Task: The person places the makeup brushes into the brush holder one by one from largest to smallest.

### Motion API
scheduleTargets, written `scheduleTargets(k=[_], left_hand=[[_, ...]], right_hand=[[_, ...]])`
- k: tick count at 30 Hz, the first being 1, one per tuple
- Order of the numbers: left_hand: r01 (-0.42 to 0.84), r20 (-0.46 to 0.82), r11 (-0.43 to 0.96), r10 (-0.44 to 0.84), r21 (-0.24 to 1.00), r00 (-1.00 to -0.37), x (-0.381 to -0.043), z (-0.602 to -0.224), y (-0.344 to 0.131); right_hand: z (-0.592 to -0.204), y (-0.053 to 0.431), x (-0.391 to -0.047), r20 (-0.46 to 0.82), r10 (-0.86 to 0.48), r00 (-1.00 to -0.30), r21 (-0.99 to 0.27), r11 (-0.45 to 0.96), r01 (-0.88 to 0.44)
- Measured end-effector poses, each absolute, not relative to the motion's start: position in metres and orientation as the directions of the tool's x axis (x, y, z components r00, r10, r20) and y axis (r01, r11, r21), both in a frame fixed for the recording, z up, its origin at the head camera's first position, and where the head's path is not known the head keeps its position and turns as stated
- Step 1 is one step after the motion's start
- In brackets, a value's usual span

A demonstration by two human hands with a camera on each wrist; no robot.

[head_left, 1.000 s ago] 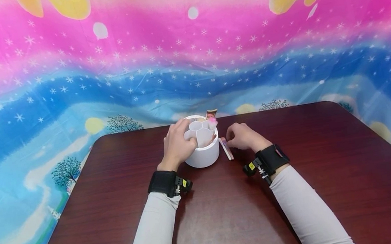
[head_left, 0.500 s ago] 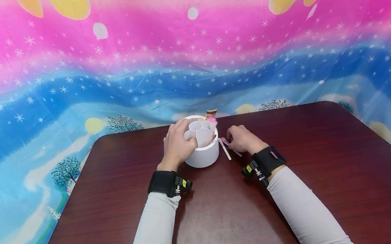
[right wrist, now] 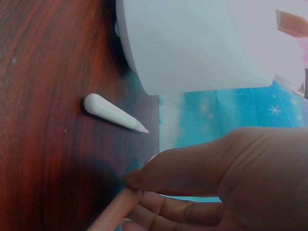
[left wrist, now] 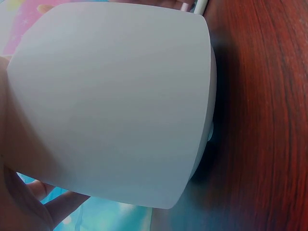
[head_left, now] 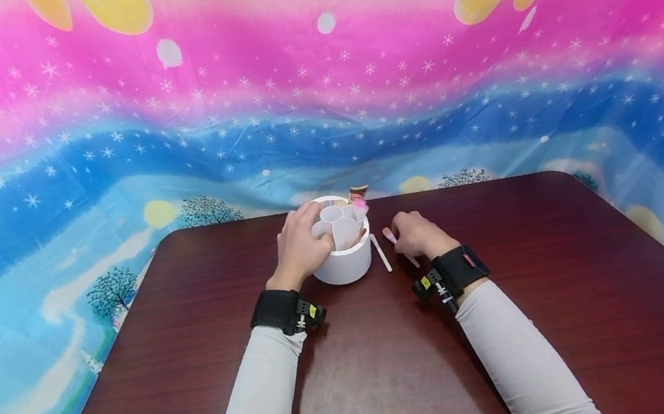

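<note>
A round white organizer [head_left: 343, 268] with divided compartments stands on the table. My left hand [head_left: 301, 246] grips its left side, thumb over the rim. In the right wrist view the organizer's smooth wall [right wrist: 192, 48] rises close by. To its right, my right hand [head_left: 418, 235] pinches a slim makeup brush [head_left: 391, 236] between thumb and fingers. The brush's pinkish handle [right wrist: 111, 211] slants down toward the table; the fingers cover its middle. Between organizer and right hand lies a slim white stick [right wrist: 113, 113], rounded at one end and tapering at the other.
A pink fluffy-tipped brush [head_left: 360, 208] and a gold-topped item [head_left: 359, 193] stick up from the organizer's far right compartment. The dark red wooden table [head_left: 352, 382] ends at a patterned cloth backdrop [head_left: 323, 126] just behind the organizer.
My right hand has taken hold of the brush that lay beside the white stick and drawn it a little right, away from the stick. My left hand and the organizer stay put.
</note>
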State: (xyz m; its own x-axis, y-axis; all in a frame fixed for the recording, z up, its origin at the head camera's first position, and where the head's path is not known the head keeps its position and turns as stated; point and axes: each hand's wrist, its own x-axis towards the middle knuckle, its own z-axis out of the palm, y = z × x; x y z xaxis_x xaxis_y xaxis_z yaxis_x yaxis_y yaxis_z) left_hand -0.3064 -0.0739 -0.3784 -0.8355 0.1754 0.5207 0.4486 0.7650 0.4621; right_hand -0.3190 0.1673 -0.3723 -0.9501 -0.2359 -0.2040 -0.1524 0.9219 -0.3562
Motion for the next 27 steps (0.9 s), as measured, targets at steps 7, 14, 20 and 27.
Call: scheduleTargets(k=[7, 14, 20, 27], left_hand=[[0.443, 0.517, 0.766, 0.172, 0.465, -0.839, -0.306, -0.38, -0.074], [0.447, 0.515, 0.762, 0.176, 0.468, -0.839, -0.306, -0.381, -0.074], [0.449, 0.518, 0.762, 0.177, 0.466, -0.837, -0.306, -0.38, -0.074], [0.45, 0.521, 0.762, 0.175, 0.465, -0.835, -0.306, -0.379, -0.073]], right_hand=[[-0.366, 0.17, -0.318, -0.124, -0.249, -0.961, -0.369, 0.91, -0.188], [-0.349, 0.169, -0.31, -0.017, -0.268, -0.963, -0.411, 0.88, -0.238], [-0.318, 0.165, -0.292, 0.131, -0.329, -0.935, -0.464, 0.813, -0.351], [-0.289, 0.157, -0.269, 0.275, -0.375, -0.885, -0.489, 0.738, -0.465]])
